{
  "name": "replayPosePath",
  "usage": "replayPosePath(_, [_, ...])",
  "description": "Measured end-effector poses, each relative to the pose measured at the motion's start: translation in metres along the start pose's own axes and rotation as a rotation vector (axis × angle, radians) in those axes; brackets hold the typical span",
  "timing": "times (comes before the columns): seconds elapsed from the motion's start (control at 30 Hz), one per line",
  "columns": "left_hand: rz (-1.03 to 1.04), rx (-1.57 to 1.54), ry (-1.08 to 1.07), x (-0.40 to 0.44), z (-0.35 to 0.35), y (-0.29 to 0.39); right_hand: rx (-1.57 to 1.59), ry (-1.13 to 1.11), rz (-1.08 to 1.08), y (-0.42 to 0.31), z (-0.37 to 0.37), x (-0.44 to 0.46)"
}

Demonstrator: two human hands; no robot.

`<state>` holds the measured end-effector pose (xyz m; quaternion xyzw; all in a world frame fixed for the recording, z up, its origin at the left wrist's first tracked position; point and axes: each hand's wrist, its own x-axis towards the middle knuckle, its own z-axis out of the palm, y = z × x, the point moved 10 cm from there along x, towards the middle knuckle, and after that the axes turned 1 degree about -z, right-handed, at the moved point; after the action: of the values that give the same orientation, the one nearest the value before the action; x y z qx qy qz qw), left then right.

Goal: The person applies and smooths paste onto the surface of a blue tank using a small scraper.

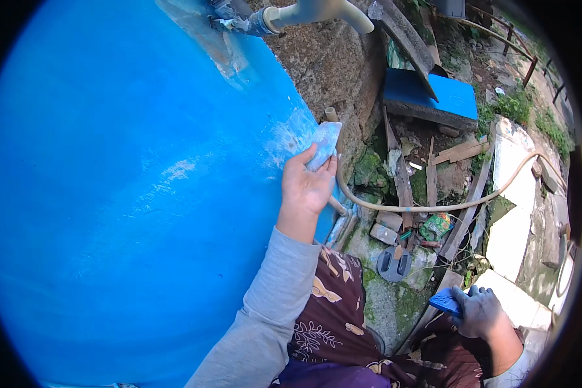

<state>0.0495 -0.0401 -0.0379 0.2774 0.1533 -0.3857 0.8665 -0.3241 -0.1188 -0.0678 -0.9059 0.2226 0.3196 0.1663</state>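
My left hand (309, 181) is palm up beside the edge of a large blue-painted surface (142, 239). Its thumb and fingers are closed on a thin, flat, pale blue-white piece (324, 143) that looks like worn sandpaper, though its kind is not certain. The piece is close to a scuffed whitish patch (291, 132) on the blue paint. Lower right, my right hand (480, 313), with greyish fingers, is closed around a small flat blue object (445, 301) with white marks. The fingers hide part of that object, and I cannot make out its kind.
A pipe with a fitting (284, 18) crosses the top. A beige hose (427, 209) curves over the rubble on the right. Wooden planks (472, 207), a blue-topped slab (456, 97), a grey round lid-like object (393, 264) and a green wrapper (435, 225) lie there.
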Motion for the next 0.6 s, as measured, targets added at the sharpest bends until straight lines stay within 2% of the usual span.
replayPosePath(0.03, [-0.095, -0.088, -0.038, 0.007, 0.005, -0.005, 0.004, -0.011, 0.006, 0.001, 0.001, -0.001])
replayPosePath(0.2, [-0.034, 0.023, 0.047, 0.046, 0.001, -0.02, 0.0, -0.047, 0.033, 0.002, 0.007, 0.0])
replayPosePath(0.27, [0.065, 0.032, 0.059, 0.046, -0.007, -0.019, -0.003, -0.034, 0.026, 0.001, 0.006, 0.0])
replayPosePath(0.4, [0.052, 0.006, -0.023, -0.001, -0.001, -0.001, -0.006, -0.04, -0.016, -0.003, -0.001, -0.002])
replayPosePath(0.43, [-0.036, -0.017, -0.032, 0.003, 0.001, -0.001, 0.006, -0.044, -0.01, -0.002, 0.0, -0.002])
replayPosePath(0.6, [-0.009, 0.014, 0.007, 0.042, 0.007, -0.018, -0.016, -0.078, 0.06, 0.003, 0.007, -0.004])
